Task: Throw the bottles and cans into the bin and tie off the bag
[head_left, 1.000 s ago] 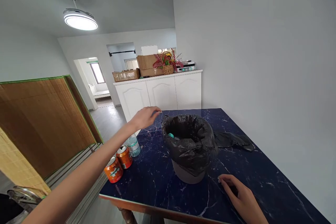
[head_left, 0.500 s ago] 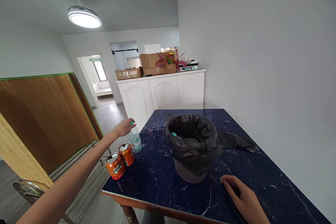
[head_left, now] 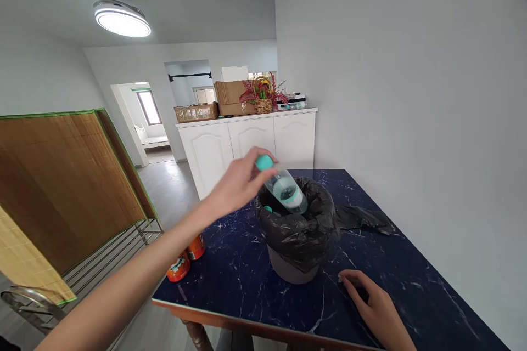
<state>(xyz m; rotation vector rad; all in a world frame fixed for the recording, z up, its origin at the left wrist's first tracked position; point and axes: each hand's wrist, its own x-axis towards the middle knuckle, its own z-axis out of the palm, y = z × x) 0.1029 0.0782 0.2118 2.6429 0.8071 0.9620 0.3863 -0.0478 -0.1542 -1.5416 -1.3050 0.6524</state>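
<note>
My left hand grips a clear plastic bottle near its teal cap. The bottle tilts over the mouth of a grey bin lined with a black bag. Another teal cap shows just inside the bin's left rim. My right hand rests on the table to the right of the bin, thumb and forefinger pinched together; something small and pale shows at the fingertips, too small to name. Two orange cans stand at the table's left edge, partly behind my left forearm.
The dark blue marbled table has black plastic lying to the right of the bin. Beyond it, a white cabinet bears boxes and a flower basket. A metal rack stands left; a wall rises at right.
My left hand has lifted the bottle off the table's left side and carried it right, over the bin. My right hand stays in place. The view has shifted slightly.
</note>
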